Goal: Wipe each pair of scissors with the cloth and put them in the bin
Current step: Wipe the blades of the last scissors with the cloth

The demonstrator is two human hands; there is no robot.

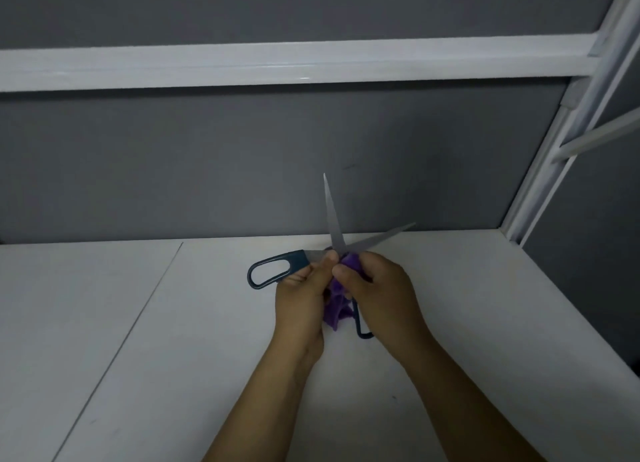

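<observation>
Nearest, the left grip (303, 288) holds the scissors (299, 258) by the joint. The right grip (375, 286) squeezes the purple cloth (336, 305) against them, just above the white bench (173, 323). Wiping looks half done. No bin shows. The blades are spread wide and the handles are dark blue.

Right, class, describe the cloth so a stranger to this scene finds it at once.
Start at the white table. Above it the left hand and right hand meet at open scissors. The cloth is the crumpled purple bunch between them, the only purple thing.
</observation>
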